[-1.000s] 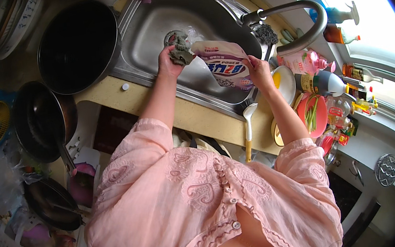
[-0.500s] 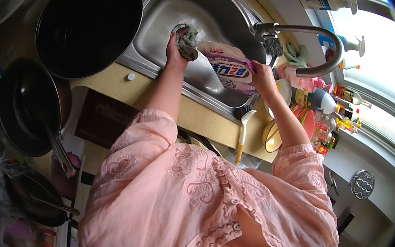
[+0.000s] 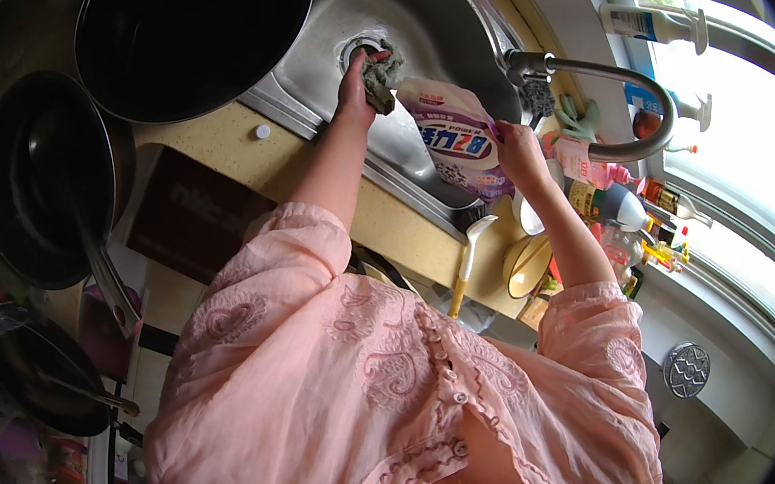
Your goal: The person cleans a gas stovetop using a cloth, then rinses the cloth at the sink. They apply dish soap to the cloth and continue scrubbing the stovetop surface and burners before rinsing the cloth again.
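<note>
Over the steel sink (image 3: 435,12), my left hand (image 3: 353,91) is closed round a crumpled grey-green cloth (image 3: 383,76). My right hand (image 3: 521,156) grips the side of a white and purple plastic pouch (image 3: 454,138), which looks like a detergent refill. The pouch is tilted, its upper left corner close to the cloth. Whether anything flows out of it I cannot tell. Beneath the cloth, the round drain (image 3: 358,45) partly shows.
A large black wok (image 3: 195,36) covers the counter left of the sink, and a lidded pan (image 3: 47,181) stands beyond it. The curved faucet (image 3: 649,91) arches at the right. A white and yellow brush (image 3: 466,266), bowls (image 3: 528,267) and several bottles crowd the right counter.
The view has shifted slightly. Both hands keep their hold, and the pouch still leans toward the cloth, its printed front turned a little more into view.
</note>
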A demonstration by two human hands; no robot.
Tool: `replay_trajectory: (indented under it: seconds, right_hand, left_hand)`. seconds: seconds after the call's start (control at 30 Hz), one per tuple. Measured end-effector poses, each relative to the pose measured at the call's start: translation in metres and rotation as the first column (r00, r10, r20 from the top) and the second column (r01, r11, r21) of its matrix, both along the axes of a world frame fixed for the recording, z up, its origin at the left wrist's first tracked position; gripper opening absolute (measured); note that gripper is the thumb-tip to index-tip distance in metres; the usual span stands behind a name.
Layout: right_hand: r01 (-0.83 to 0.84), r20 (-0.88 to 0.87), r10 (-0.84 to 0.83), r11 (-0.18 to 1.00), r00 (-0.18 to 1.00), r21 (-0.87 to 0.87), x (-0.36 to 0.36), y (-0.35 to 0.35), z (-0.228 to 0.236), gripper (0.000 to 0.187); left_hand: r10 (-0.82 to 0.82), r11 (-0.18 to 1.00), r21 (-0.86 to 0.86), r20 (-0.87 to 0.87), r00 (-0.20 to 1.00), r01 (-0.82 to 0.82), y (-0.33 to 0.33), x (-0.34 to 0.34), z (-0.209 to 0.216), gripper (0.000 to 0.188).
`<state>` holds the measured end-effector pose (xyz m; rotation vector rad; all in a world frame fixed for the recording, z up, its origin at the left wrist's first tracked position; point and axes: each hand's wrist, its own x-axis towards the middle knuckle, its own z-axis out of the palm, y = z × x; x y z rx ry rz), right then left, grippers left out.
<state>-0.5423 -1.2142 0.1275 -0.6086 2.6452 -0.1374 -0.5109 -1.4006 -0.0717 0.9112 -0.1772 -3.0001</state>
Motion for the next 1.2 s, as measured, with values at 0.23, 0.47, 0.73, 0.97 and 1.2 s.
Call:
replay_trajectory:
  seconds: [0.23, 0.47, 0.73, 0.97, 1.2]
  right_hand:
    - [0.110, 0.038, -0.107, 0.991, 0.994, -0.079, -0.008, 0.022, -0.022, 0.021]
    - [0.299, 0.130, -0.276, 0.931, 0.952, -0.208, -0.001, 0.040, -0.067, 0.020]
    - [0.237, 0.233, -0.160, 0.905, 0.959, -0.353, 0.009, 0.050, -0.077, 0.033]
    - [0.237, 0.241, -0.124, 0.820, 0.962, -0.521, 0.013, 0.074, -0.128, 0.026]
    - [0.196, 0.110, -0.162, 0.815, 0.981, -0.545, 0.007, 0.064, -0.090, 0.012]
  left_hand:
    - [-0.148, 0.968, -0.214, -0.053, 0.988, 0.134, 0.006, 0.004, 0.014, 0.038]
    - [-0.085, 0.910, -0.410, -0.038, 0.996, 0.062, 0.022, 0.002, -0.005, 0.026]
    - [0.031, 0.898, -0.440, 0.111, 0.993, 0.022, 0.015, 0.002, -0.005, 0.019]
    - [0.036, 0.926, -0.378, 0.134, 0.990, 0.018, 0.013, 0.004, -0.010, 0.021]
    - [0.205, 0.977, 0.031, 0.156, 0.966, -0.212, -0.004, 0.002, -0.009, 0.050]
